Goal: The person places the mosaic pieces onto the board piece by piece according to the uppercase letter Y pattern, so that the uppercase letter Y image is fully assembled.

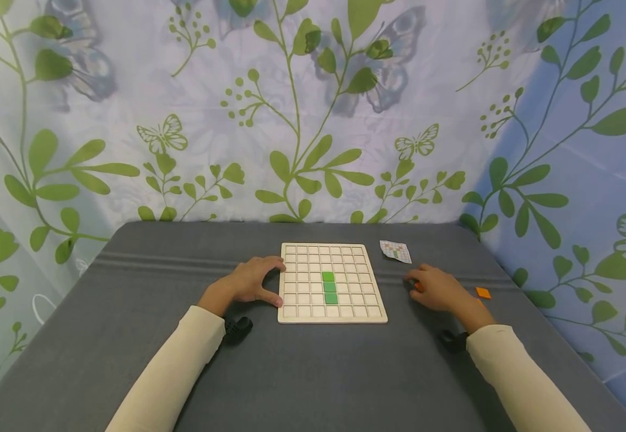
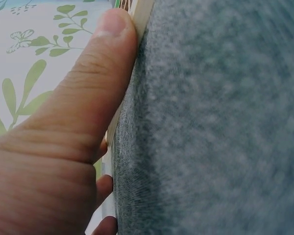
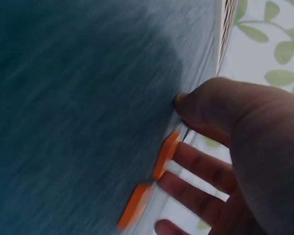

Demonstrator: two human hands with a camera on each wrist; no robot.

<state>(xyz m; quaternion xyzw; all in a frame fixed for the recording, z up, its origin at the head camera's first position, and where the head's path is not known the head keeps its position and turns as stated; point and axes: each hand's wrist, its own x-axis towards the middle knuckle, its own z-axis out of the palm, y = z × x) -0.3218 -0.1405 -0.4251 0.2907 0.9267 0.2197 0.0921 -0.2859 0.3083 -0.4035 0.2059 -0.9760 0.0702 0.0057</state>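
Your left grip (image 1: 248, 280): unclenched, thumb and fingers spread against the left edge of the board (image 1: 353, 279). Your right grip (image 1: 436, 288): loose, fingertips touching an orange tile (image 3: 165, 155), thumb apart from it, to the right of the board. Board: pale, seven cells by seven, flat on the worktop (image 1: 318, 378), between your two grips. Green tiles (image 1: 330, 287): three, one straight run in the board's middle column, a bare cell nearest you. Card (image 1: 396, 251): small, printed with a coloured grid, just beside the board's far right corner. Spare tile (image 1: 482, 293): orange, on the worktop right of your right wrist; more orange, partly hidden, beside that wrist. Sleeves (image 1: 167, 366): two, cream. Curtain (image 1: 199, 78): leaf and butterfly print, behind the worktop.
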